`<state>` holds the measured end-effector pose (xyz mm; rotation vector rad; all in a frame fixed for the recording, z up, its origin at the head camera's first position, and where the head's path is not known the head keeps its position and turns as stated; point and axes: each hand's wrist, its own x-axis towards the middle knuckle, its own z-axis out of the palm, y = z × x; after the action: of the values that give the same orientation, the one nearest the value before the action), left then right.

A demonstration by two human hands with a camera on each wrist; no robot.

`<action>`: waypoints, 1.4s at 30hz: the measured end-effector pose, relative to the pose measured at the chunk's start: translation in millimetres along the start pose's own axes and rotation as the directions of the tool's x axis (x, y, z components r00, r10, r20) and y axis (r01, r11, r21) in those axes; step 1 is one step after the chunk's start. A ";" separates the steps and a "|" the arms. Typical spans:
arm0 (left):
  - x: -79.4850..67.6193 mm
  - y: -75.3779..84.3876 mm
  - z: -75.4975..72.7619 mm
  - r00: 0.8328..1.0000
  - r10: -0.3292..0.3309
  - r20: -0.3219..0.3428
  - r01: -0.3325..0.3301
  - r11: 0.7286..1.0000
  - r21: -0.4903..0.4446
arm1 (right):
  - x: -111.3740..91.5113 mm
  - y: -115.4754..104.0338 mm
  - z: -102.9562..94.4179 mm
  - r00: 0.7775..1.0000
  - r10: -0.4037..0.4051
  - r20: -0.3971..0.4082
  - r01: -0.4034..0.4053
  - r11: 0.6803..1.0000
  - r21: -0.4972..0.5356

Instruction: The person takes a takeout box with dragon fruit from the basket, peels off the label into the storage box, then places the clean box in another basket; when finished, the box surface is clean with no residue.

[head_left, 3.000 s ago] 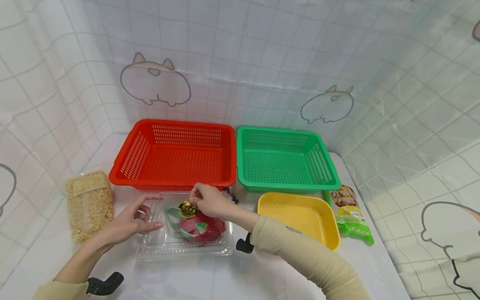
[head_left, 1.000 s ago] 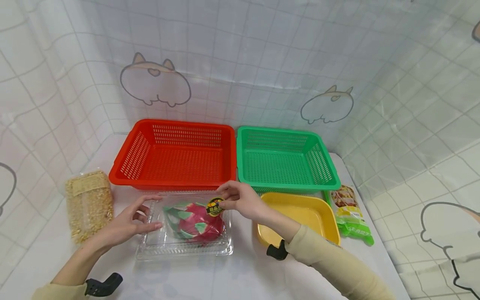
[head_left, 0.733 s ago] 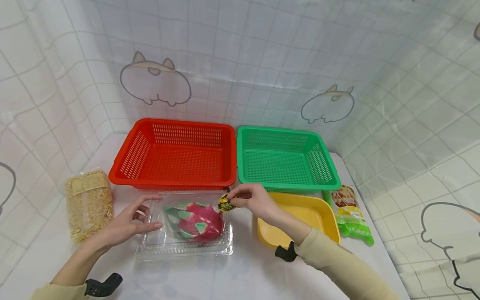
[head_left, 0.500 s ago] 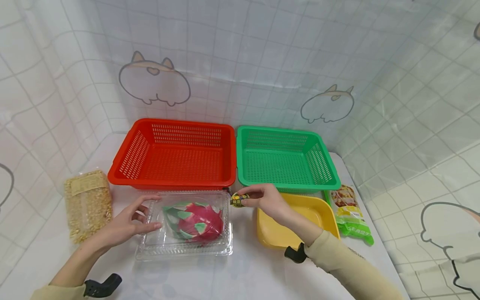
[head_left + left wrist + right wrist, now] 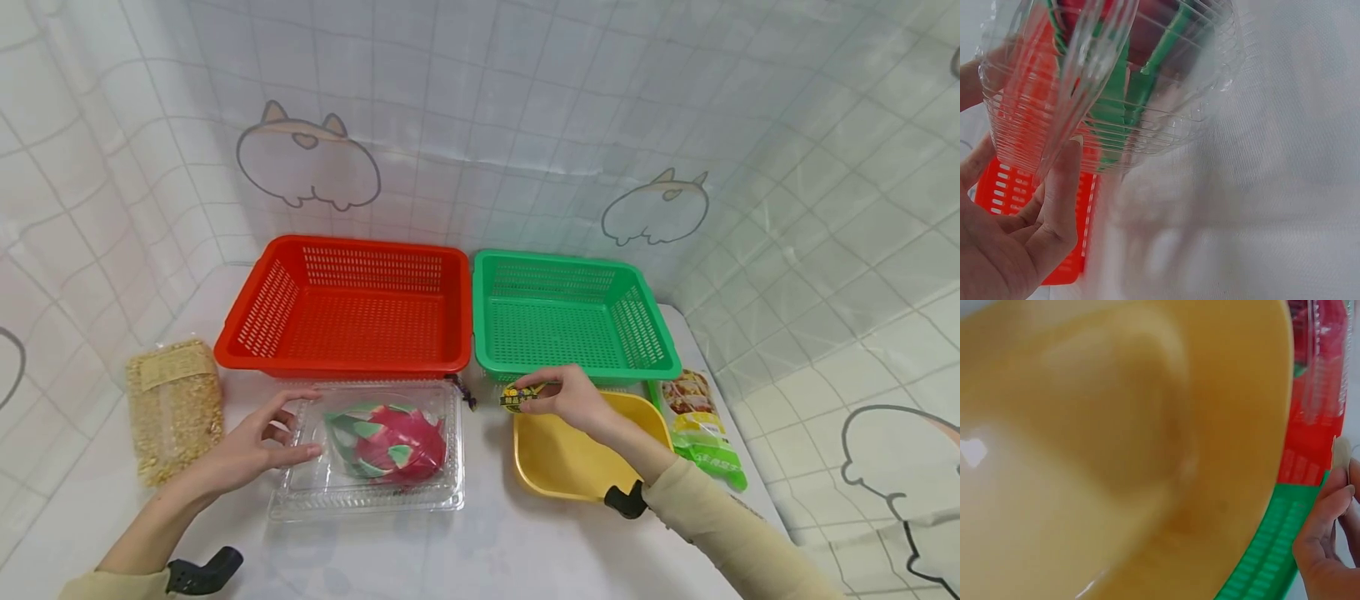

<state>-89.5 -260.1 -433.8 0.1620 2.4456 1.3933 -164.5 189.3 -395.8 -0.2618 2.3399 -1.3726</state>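
Observation:
A clear plastic clamshell box (image 5: 300, 492) holds a pink-and-green dragon fruit (image 5: 401, 446). My left hand (image 5: 262, 442) holds the box at its left end, the thumb at the near part and the index finger toward the back. In the left wrist view the thumb (image 5: 1063, 187) meets the box's ribbed rim. My right hand (image 5: 572, 402) pinches a round black-and-gold sticker (image 5: 513, 400) between thumb and fingertips, over the back-left rim of the yellow tub (image 5: 528, 475). In the right wrist view, the sticker (image 5: 1340, 453) shows its pale side.
Behind stand a red basket (image 5: 337, 364) and a green basket (image 5: 577, 371), side by side. A bag of yellow grains (image 5: 176, 417) lies at left, a green-and-yellow snack packet (image 5: 701, 425) at right. Small dark pieces (image 5: 463, 392) lie behind the box's right corner.
My right hand has peeled the sticker off the lid over the dragon fruit and carried it right, to the yellow tub. My left hand has stayed at the box's left end.

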 end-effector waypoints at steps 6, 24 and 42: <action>0.2 -0.7 0.2 1.000 0.019 -0.007 -0.019 1.000 0.013 | -3.9 16.4 -9.7 0.999 -0.034 0.027 0.035 0.998 -0.046; -0.5 -0.3 0.1 1.000 -0.021 0.004 0.021 1.000 0.009 | 8.8 38.3 -18.2 0.978 -0.166 0.128 0.198 0.930 -0.310; -0.8 1.3 1.0 0.999 -0.047 0.013 0.047 0.999 0.014 | 13.3 42.1 -8.3 0.970 -0.220 0.105 0.243 0.853 -0.461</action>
<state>-88.4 -258.9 -433.0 0.1153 2.4326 1.3521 -178.1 212.0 -432.1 -0.7338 2.6380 -0.8477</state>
